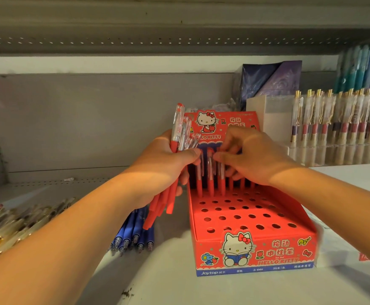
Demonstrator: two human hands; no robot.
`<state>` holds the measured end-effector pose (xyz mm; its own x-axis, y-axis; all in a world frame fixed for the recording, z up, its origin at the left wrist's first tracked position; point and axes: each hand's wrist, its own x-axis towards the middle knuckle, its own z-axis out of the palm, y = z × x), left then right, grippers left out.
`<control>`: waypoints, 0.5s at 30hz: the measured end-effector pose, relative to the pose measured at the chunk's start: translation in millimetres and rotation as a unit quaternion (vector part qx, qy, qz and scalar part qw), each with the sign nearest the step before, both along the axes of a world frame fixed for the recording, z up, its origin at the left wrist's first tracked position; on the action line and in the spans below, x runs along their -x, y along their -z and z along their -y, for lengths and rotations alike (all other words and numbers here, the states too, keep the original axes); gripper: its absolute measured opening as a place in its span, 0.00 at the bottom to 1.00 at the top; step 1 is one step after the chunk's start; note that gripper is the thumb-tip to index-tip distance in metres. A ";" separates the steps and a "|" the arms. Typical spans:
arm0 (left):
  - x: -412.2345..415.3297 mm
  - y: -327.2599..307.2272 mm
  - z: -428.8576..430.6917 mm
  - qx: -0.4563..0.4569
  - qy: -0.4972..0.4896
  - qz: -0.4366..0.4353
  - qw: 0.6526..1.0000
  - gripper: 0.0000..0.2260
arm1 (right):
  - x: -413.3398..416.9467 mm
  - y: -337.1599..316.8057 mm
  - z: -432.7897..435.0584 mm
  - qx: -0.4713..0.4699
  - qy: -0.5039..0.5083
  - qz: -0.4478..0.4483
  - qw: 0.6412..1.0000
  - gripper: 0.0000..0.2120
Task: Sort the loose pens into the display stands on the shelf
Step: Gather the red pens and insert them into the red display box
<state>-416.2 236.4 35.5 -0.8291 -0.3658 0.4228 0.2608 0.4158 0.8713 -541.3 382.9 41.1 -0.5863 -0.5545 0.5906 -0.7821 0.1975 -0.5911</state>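
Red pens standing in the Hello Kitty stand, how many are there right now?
6 red pens, all in the back row of the stand: three plain at its left, three more showing below the right hand, whose fingers may hide others.

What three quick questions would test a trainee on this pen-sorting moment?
1. True or false: the left hand grips a bunch of red pens.
2. Relative to the red stand, the blue pens lie: A inside it; B on the shelf to its left; C behind it.
3. Fill in: the stand's ____ rows of holes hold no pens.
Key: 1 true; 2 B; 3 front.
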 end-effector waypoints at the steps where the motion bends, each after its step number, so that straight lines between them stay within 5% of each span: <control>1: 0.0 -0.2 -0.1 0.000 0.000 0.004 1.000 0.05 | 0.0 0.4 -0.1 -0.022 0.005 0.004 1.000 0.08; 7: -3.1 -1.7 -2.2 0.039 0.029 0.015 0.999 0.03 | 3.2 -6.6 -5.0 -0.036 0.083 -0.115 0.989 0.05; 12: -4.0 -3.2 -4.4 0.036 0.055 0.014 0.998 0.04 | -14.5 -12.9 -0.5 0.126 -0.097 -0.039 0.986 0.09; 15: -4.5 -1.7 -6.0 0.042 0.080 0.012 0.996 0.03 | -21.2 -8.9 3.1 0.120 -0.168 -0.010 0.978 0.12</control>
